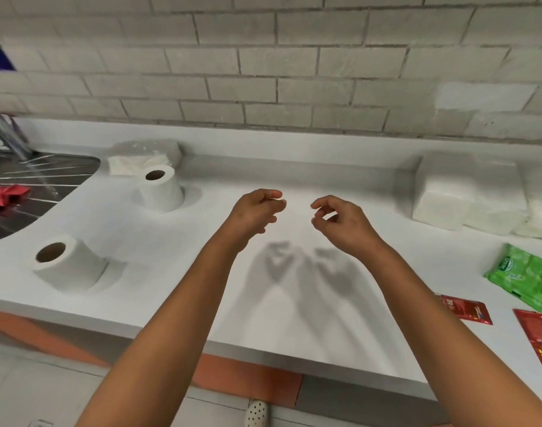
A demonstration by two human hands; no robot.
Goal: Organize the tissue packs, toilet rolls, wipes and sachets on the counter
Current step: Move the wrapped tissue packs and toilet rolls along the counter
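Observation:
My left hand [257,211] and my right hand [340,220] hover side by side above the middle of the white counter [202,272], fingers loosely curled, holding nothing. Two toilet rolls stand on end at the left: one near the front edge [68,263], one farther back [160,188]. A clear-wrapped tissue pack [146,157] lies behind the far roll. White tissue packs [466,192] are stacked at the right by the wall. A green wipes pack [525,277] and two red sachets [465,309] [537,340] lie at the right front.
A steel sink [32,180] with a tap [8,131] sits at the far left, with a red cloth [4,195] in it. A grey brick wall [279,72] backs the counter. Below the counter's front edge I see floor and a white shoe [257,412].

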